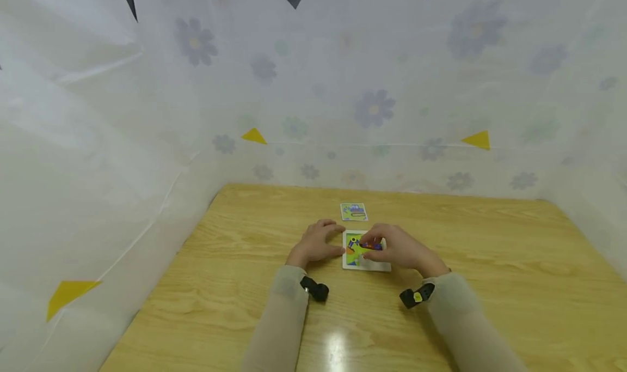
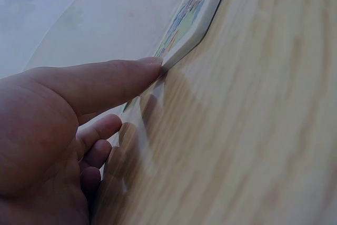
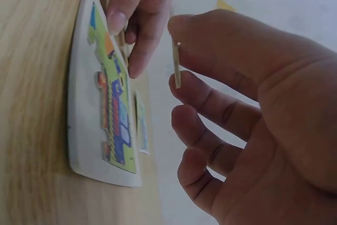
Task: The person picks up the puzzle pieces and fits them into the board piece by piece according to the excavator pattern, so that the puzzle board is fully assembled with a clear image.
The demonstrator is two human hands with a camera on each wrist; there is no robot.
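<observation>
Right wrist view: right hand (image 3: 253, 114) pinches a thin puzzle piece (image 3: 175, 51) (light, stiff, best held by its edges). Left hand (image 3: 138, 9), fingers straight, steadies the puzzle board (image 3: 87, 125).

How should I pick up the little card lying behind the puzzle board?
The card lies flat on the table, apart from the puzzle board. Probably best to come from above: pinch its two long side edges, or slide it until one edge lifts, then pinch there. It is thin, so nothing sticks up.
</observation>
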